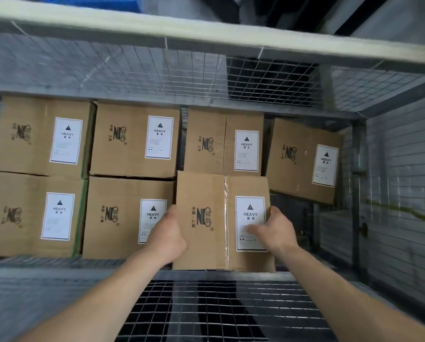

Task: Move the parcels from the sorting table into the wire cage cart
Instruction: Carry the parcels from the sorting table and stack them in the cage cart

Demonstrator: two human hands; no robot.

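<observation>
Parcel [206,218] held inside wire cage cart [268,77]: left edge gripped by left hand [166,233], right edge by right hand [277,230], thumb over label [250,213].

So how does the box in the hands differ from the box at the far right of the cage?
The held box is gripped by the left hand and the right hand; the far-right box is untouched. The held box sits nearly straight in view; the far-right box is turned askew. The held box is nearer the camera than the far-right box. Both are brown cardboard, labelled HEAVY.
</observation>
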